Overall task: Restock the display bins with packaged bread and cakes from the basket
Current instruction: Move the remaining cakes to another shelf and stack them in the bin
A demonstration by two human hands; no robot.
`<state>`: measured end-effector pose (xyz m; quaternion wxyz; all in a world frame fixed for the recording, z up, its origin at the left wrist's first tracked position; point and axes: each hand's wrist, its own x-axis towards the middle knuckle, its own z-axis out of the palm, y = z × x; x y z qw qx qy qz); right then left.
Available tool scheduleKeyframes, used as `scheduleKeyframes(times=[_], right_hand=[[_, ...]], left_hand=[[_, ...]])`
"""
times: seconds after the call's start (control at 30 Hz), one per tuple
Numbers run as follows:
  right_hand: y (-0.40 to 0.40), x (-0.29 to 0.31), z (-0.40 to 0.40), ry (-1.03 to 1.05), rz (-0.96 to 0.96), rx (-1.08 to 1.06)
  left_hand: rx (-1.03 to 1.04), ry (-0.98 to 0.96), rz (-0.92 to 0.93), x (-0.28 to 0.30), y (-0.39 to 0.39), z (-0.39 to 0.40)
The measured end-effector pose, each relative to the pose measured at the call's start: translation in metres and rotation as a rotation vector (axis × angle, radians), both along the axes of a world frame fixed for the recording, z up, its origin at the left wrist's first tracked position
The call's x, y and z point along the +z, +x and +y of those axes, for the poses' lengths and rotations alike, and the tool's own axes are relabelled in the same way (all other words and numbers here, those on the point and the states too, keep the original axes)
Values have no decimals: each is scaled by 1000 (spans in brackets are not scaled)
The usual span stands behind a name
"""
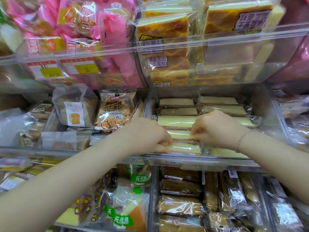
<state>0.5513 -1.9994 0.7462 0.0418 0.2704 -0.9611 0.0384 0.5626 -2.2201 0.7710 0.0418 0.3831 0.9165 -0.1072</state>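
1. Centrally, both hands work in the middle clear display bin (197, 160): left hand (150, 136) and right hand (215, 129) each pinch an end of the front wrapped cake slice (184, 147).
2. Behind it, more pale cake slices (177, 121) stand in rows, touching.
3. Left neighbour bin holds a Rye Walnuts bread bag (113, 113) beside a clear-bagged toast loaf (75, 109).
4. Upper bin (234, 41) overhangs, stacked with lattice-top cheese cakes (163, 30); pink packets (93, 22) to its left.
5. Below, dark wrapped cakes (180, 186) fill the lower bin.
6. Basket out of view.
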Motion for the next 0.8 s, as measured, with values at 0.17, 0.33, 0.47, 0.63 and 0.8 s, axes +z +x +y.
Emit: scheduleKeyframes(times=[0.17, 0.33, 0.47, 0.63, 0.8], right_hand=[[-1, -1, 2, -94, 17, -69], [6, 1, 2, -67, 86, -57], [16, 6, 7, -123, 118, -34], [18, 5, 7, -49, 43, -58], [12, -2, -7, 44, 76, -22]], left_hand=[[4, -45, -49, -2, -9, 6], [33, -48, -94, -4, -5, 7], [5, 45, 70, -5, 1, -5], [-27, 15, 256, -9, -13, -14], [-20, -32, 243, -16, -20, -3]])
